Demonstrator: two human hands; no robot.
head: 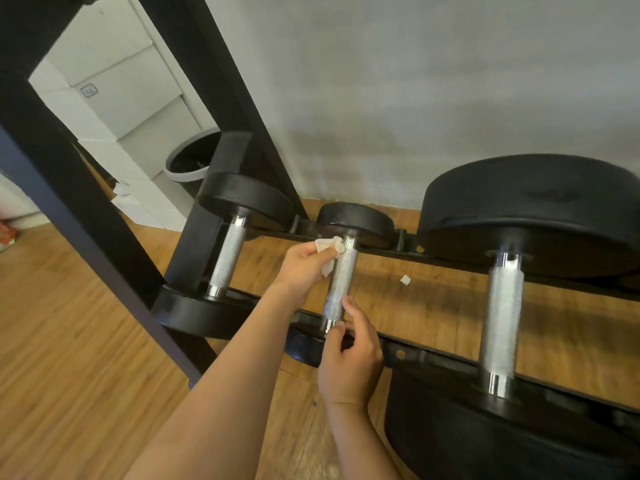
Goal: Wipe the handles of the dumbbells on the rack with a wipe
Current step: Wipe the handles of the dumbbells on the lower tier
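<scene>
The crumpled white wipe (329, 249) sits against the far end of the middle dumbbell's knurled steel handle (341, 285), just under that dumbbell's far black head (356, 220). The left hand (304, 268) pinches the wipe between thumb and curled fingers; most of the cloth is bunched inside the hand and hidden. The right hand (349, 362) is at the handle's near end, thumb on one side and fingers on the other, lightly pinching the bar. It covers much of the near head, so only a dark edge shows.

The dumbbell lies across the two black rails of the rack (433, 355). A similar small dumbbell (227, 261) is to its left and a far larger one (500, 323) to its right, whose near head is cut off by the frame edge. A small white scrap (405, 280) lies on the wooden floor (69, 323) beneath the rails. A grey bin (194, 161) is partly hidden behind the rack's upright.
</scene>
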